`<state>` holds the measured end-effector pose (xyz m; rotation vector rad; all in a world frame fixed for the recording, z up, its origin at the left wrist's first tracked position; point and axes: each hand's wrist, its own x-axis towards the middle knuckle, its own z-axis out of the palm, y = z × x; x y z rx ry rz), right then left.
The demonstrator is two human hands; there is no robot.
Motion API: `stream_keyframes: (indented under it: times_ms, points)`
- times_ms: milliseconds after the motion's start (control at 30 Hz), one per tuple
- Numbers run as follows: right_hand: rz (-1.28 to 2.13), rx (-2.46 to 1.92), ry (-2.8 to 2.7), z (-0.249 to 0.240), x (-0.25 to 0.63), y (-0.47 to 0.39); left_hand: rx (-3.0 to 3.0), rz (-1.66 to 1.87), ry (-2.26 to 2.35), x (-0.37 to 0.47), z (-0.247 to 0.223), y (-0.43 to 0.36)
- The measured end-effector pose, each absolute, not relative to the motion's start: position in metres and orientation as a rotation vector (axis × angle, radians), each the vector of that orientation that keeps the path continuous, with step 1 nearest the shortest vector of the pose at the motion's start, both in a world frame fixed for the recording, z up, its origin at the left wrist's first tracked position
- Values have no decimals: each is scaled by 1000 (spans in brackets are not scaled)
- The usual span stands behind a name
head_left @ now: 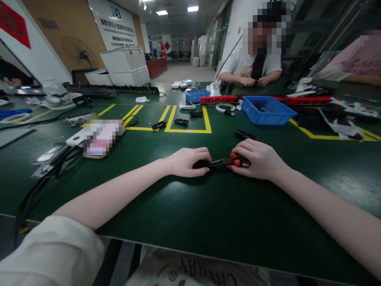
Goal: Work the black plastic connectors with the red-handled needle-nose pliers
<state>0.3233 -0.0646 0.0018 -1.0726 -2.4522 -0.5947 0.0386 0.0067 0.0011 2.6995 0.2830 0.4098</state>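
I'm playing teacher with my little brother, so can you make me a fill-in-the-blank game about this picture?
1. The right hand holds pliers whose tips point toward the ____ hand.
2. The handles of the pliers are black and ____.
3. The large plastic bin beyond the right hand is ____.
4. The tape lines on the green table are ____.

Missing words: left; red; blue; yellow.

One cam, on my head, facing forward and down. Near: my bare left hand and bare right hand, mid-frame. Glossy dark-green tabletop with yellow lines fills mid-to-lower frame; grey-floored room far back, top centre.
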Motion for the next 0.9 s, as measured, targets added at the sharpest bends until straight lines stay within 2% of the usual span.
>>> stream_keyframes:
  times_ms: [900]
  points:
    - [-650,-1133,-2385,4,326,-67,2565,527,308,43,-3,12]
